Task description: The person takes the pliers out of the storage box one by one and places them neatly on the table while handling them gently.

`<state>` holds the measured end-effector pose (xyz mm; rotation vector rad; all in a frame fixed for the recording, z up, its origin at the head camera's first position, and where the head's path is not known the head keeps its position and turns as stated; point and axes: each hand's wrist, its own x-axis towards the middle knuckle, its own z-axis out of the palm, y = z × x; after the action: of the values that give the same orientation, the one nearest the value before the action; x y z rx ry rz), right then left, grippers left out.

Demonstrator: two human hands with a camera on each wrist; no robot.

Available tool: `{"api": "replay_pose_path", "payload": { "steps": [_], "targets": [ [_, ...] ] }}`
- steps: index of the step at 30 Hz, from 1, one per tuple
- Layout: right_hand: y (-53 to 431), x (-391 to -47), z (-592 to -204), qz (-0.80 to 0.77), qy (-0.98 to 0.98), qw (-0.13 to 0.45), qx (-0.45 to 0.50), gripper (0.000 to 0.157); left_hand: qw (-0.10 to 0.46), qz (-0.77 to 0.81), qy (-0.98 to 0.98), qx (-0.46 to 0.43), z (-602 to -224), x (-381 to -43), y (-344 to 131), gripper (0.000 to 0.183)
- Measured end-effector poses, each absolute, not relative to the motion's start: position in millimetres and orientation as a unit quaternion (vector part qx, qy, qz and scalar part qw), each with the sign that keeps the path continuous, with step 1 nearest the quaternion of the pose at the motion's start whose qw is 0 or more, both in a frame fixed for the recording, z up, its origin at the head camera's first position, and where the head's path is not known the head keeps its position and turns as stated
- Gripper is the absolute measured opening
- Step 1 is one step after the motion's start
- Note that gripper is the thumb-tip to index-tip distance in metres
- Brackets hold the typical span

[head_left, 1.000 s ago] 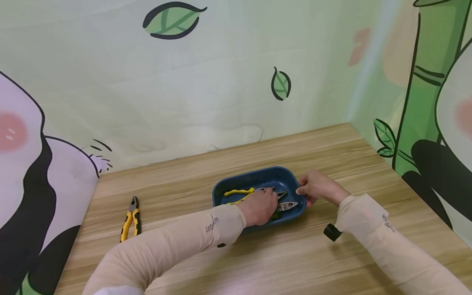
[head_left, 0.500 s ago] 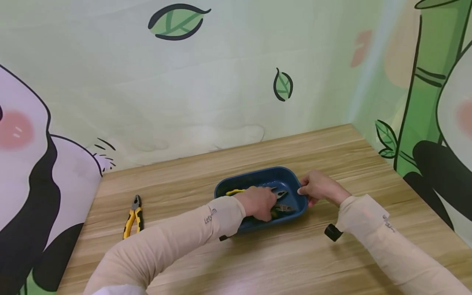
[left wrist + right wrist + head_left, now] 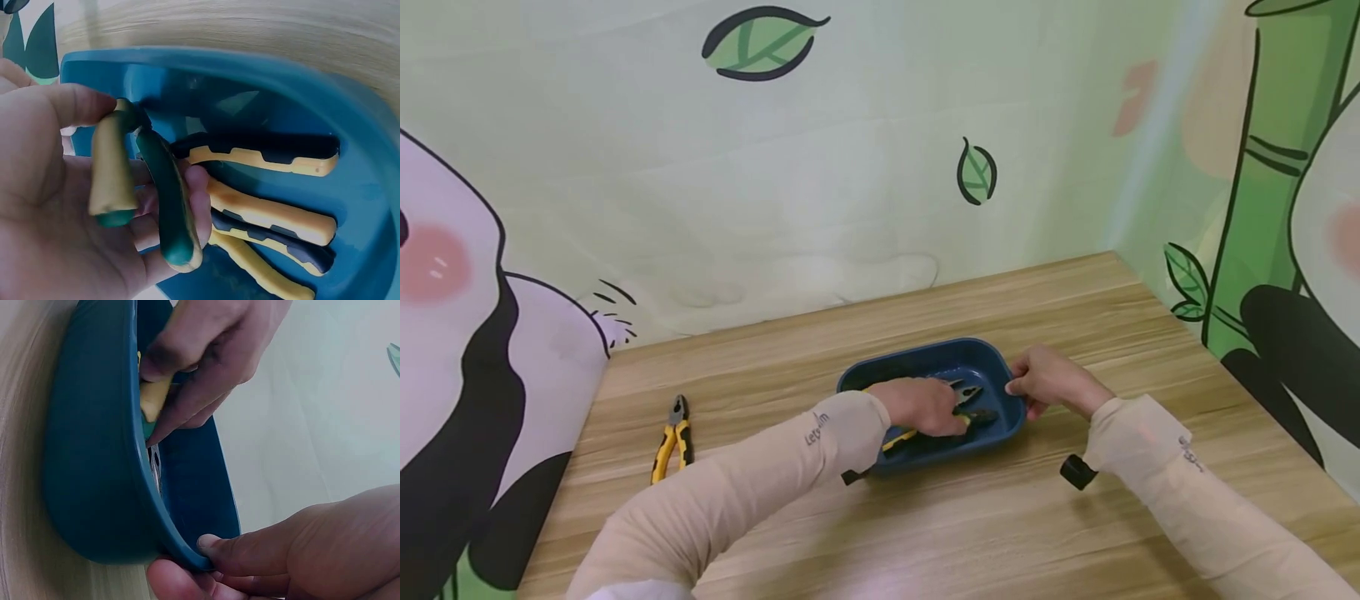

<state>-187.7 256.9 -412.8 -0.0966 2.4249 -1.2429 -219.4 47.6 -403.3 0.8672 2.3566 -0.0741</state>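
Note:
My left hand [image 3: 925, 406] reaches into a blue plastic basin [image 3: 917, 357]. Its thumb and fingers grip a pair of pliers with green-and-yellow handles [image 3: 167, 200], and in the head view the fingers cover most of that tool. Other pliers lie beside it in the basin; their yellow-and-black handles [image 3: 275, 159] show in the left wrist view, and one metal head [image 3: 968, 395] shows in the head view. At the basin's right end, my right hand [image 3: 1052, 379] pinches the rim between thumb and fingers.
Yellow-and-black pliers [image 3: 673, 437] lie on the wooden table [image 3: 760, 367] at the left, head away from me. My left sleeve [image 3: 730, 467] passes near their handles. A printed cloth wall [image 3: 850, 183] borders the table's back and right side.
My left hand has shifted slightly within the basin and now grips the green-and-yellow pliers, whose head has turned a little. The right hand keeps its place on the rim.

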Motion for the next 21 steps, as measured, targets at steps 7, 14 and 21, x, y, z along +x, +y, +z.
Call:
{"api": "replay_pose_path", "payload": {
  "steps": [7,14,21],
  "targets": [
    [255.9,-187.3,-411.1,-0.440,0.872,0.210,-0.028,0.011,0.332,0.023,0.879,0.341,-403.0,-227.7,43.2,0.045],
    [256.0,-187.8,-411.6,-0.430,0.878,0.211,-0.024,0.011,0.361,0.049,0.881,0.301,-483.2,-281.6,48.1,0.058],
    [256.8,-187.7,-412.0,-0.434,0.876,0.207,-0.029,0.011,0.368,0.077,0.870,0.319,-449.8,-262.2,40.8,0.060]
  ]
}}
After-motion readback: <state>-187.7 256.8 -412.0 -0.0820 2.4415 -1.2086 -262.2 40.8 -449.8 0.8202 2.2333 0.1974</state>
